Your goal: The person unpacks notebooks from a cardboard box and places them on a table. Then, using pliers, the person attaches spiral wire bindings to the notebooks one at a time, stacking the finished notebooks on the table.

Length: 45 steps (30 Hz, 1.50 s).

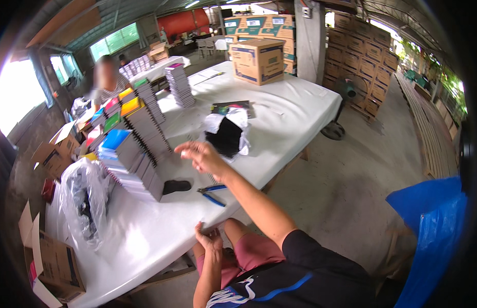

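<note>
My right hand point(200, 155) hovers over the white table point(290, 110), fingers spread, holding nothing. Just beyond it lies a stack of black sheets in torn white wrapping point(226, 135). My left hand point(210, 239) is at the table's near edge with its fingers curled; whether it holds anything is unclear. Blue-handled pliers point(213, 194) lie on the table between my hands. A small black piece point(177, 186) lies beside leaning stacks of spiral-bound notebooks point(138, 151) with coloured covers.
A cardboard box point(258, 60) stands at the table's far end, with another notebook stack point(179, 84). A clear plastic bag point(84, 200) and an open carton point(56, 264) sit at the left. Another person point(107, 77) sits beyond. A fan point(345, 105), stacked cartons point(364, 49) and a blue bag point(433, 226) are to the right.
</note>
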Motion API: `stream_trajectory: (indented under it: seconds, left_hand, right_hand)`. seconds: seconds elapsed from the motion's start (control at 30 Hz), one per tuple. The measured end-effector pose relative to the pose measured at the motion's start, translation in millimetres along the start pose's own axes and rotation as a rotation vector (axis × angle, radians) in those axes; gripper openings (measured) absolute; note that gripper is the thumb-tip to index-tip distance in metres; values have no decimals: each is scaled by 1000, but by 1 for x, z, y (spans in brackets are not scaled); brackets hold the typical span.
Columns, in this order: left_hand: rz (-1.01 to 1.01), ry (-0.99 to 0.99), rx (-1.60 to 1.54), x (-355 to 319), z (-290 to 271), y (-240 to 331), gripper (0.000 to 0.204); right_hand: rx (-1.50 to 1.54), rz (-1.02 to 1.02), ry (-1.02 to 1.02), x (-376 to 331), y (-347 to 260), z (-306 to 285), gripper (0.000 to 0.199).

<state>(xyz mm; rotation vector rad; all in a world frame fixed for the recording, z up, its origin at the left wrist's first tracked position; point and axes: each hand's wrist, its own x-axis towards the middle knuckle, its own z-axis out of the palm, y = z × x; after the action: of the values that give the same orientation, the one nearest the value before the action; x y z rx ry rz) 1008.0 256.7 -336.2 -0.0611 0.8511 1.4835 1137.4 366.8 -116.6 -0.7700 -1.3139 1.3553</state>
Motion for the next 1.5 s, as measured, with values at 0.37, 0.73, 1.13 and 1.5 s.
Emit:
stream_trajectory:
  seconds: [0.37,0.73,1.13,1.5]
  left_hand:
    - [1008,-183,1199,-28,7,149,85]
    - [946,-53,1556,157,25,267,161]
    - [878,339,1500,127,57,207,150]
    - [905,407,1466,128,67,188,149]
  right_hand:
    - [-351,-8,67,121,-60,42,59]
    - [-626,205,-36,188,-29,112,81]
    - [-589,265,-313,235,-39,85,66]
    - [-708,-212,-164,231,-47,85,64]
